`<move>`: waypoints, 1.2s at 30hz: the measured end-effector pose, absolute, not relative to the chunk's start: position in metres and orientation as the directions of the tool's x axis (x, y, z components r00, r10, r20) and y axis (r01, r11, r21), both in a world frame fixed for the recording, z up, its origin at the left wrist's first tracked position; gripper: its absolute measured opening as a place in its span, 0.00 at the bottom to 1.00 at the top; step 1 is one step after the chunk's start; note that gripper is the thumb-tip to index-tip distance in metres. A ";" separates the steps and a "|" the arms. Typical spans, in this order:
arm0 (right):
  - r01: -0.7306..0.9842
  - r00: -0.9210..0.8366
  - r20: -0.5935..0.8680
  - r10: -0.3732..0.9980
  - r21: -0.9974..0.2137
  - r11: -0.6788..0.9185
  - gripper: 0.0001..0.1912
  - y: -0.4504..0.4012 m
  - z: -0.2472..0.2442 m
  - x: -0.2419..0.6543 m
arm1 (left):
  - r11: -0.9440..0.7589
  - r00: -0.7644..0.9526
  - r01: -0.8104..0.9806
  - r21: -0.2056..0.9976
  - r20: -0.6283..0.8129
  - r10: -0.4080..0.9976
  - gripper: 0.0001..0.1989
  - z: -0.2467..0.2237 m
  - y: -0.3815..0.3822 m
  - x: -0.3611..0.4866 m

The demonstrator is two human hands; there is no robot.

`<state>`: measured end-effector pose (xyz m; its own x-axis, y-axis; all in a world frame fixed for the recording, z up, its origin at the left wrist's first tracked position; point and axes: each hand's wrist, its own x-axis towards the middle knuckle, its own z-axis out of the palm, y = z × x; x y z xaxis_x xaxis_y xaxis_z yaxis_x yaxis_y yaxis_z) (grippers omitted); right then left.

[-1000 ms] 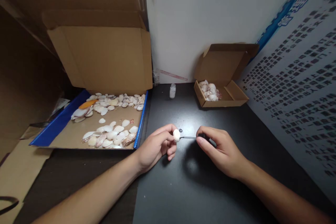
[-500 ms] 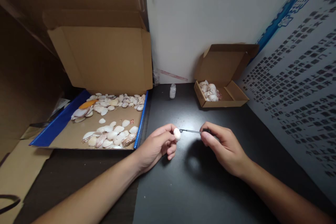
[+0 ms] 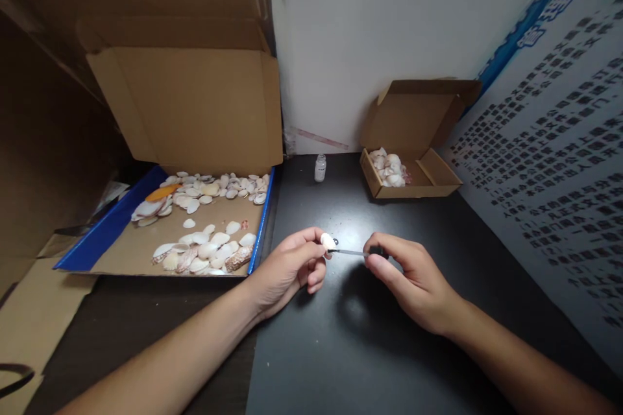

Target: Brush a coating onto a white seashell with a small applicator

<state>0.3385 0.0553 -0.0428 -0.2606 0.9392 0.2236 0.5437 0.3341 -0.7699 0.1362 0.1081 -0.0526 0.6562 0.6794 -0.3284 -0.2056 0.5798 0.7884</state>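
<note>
Pinched between the fingers of my left hand [image 3: 296, 266] is a small white shell [image 3: 327, 241]. My right hand [image 3: 413, 275] is closed on the dark handle of a thin grey tool [image 3: 351, 253]. The tool lies nearly level, and its dark tip meets the lower part of the shell. A small dark ring-like thing [image 3: 335, 242] shows beside the shell; whether it belongs to the tool cannot be made out. Both hands are over the dark mat [image 3: 302, 363].
At the left, an open blue-edged cardboard box [image 3: 146, 243] holds many shells [image 3: 207, 251] and an orange piece [image 3: 163, 192]. A small glass bottle [image 3: 320, 169] stands behind my hands. An open brown box [image 3: 413, 192] with white shells [image 3: 390, 168] is at the back right.
My right hand has moved slightly left with the tool, whose tip now reaches lower across the shell. In my left hand the shell has turned a little.
</note>
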 end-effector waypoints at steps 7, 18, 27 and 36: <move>0.532 -0.251 0.291 0.923 -0.755 0.383 0.14 0.054 -0.041 0.340 | 0.585 0.659 -0.212 0.783 -0.327 0.677 0.04 -0.052 0.108 0.136; 0.524 -0.275 0.288 0.917 -0.755 0.394 0.14 0.054 -0.040 0.340 | 0.588 0.653 -0.212 0.780 -0.334 0.679 0.05 -0.052 0.108 0.136; 0.547 -0.241 0.303 0.922 -0.742 0.388 0.14 0.056 -0.041 0.340 | 0.590 0.658 -0.214 0.778 -0.332 0.676 0.03 -0.051 0.108 0.137; 0.566 -0.195 0.289 0.937 -0.747 0.348 0.16 0.057 -0.041 0.341 | 0.591 0.662 -0.208 0.780 -0.333 0.672 0.05 -0.051 0.107 0.136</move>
<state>0.3407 0.0573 -0.0408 -0.1950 0.9373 0.2890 0.5662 0.3482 -0.7471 0.1365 0.1075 -0.0513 0.6615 0.6719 -0.3331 -0.2076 0.5909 0.7796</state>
